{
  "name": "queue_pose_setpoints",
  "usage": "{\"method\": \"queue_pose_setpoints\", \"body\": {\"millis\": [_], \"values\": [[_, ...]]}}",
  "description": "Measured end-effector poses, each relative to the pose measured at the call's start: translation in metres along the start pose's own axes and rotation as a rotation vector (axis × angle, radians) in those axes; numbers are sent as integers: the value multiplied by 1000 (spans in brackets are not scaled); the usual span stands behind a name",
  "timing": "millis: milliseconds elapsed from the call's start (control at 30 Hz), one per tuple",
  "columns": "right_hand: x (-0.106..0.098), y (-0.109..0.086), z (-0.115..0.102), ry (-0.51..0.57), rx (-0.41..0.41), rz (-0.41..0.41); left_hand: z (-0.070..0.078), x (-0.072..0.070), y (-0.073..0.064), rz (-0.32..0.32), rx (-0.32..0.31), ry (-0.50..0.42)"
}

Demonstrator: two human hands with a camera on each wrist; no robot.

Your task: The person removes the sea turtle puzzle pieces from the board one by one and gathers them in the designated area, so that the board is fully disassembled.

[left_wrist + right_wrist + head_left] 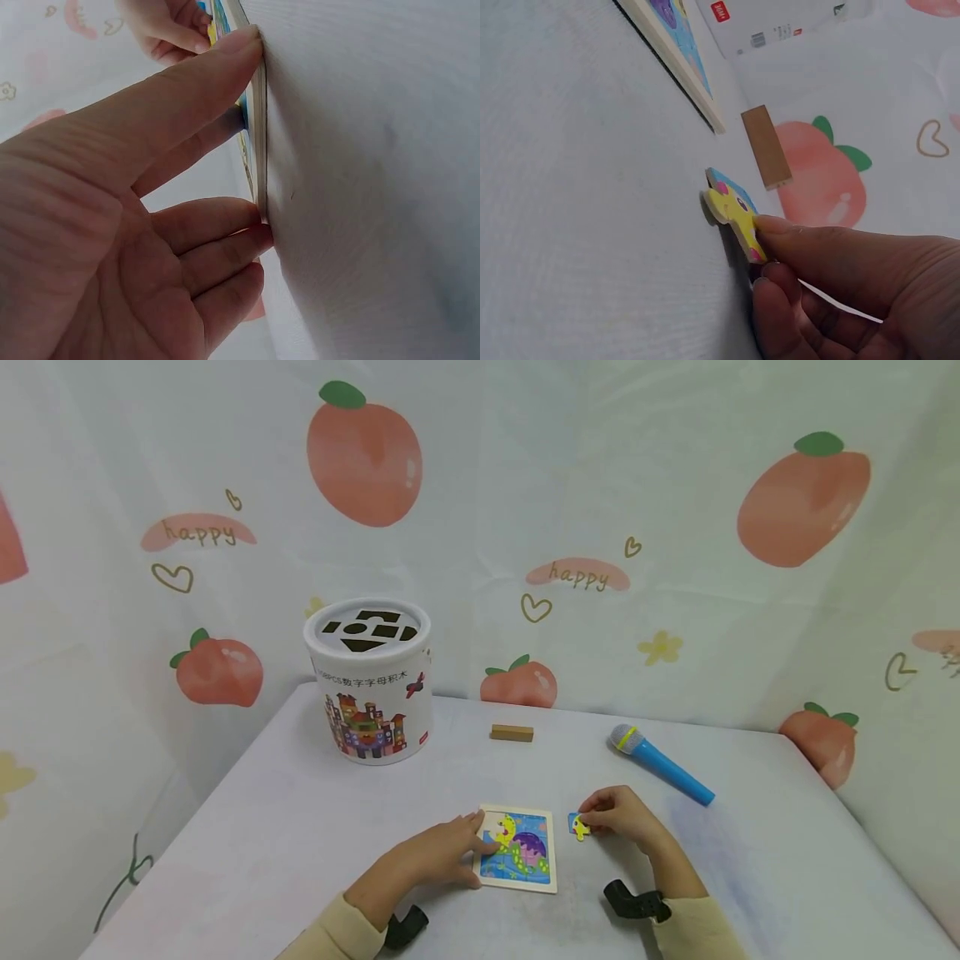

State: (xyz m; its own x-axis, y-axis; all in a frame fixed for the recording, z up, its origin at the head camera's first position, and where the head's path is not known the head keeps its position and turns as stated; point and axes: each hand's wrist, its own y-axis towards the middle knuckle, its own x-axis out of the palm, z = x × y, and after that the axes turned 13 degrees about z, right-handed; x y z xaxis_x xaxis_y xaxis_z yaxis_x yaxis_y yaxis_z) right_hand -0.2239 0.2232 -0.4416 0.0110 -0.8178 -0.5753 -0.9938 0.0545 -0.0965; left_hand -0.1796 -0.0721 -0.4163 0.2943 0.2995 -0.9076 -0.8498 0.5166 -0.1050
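A square wooden jigsaw puzzle point(529, 852) with a yellow-and-purple cartoon animal on blue lies on the table, its upper left corner showing bare wood. My left hand point(438, 853) rests at its left side, thumb and fingertips along the frame's edge and one finger reaching onto the picture. To the right of the frame, my right hand point(621, 814) pinches a yellow-and-blue puzzle piece point(735, 214) between thumb and fingers. In the right wrist view the piece is tilted close over the table, with an eye and pink spots printed on it.
Behind the puzzle lies a brown wooden block point(512, 732). A white block bucket point(375, 693) with a cut-out lid stands at the back left. The blue toy microphone point(663, 764) lies beyond my right hand. A peach-printed curtain point(480, 510) hangs behind the table.
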Motion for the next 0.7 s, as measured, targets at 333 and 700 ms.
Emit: {"method": "queue_pose_setpoints", "body": {"millis": [333, 700], "values": [[3, -5, -2, -14, -6, 31, -1, 0, -1, -14, -19, -38], [6, -7, -7, -53, -3, 70, -2, 0, -2, -2, -9, -40]]}}
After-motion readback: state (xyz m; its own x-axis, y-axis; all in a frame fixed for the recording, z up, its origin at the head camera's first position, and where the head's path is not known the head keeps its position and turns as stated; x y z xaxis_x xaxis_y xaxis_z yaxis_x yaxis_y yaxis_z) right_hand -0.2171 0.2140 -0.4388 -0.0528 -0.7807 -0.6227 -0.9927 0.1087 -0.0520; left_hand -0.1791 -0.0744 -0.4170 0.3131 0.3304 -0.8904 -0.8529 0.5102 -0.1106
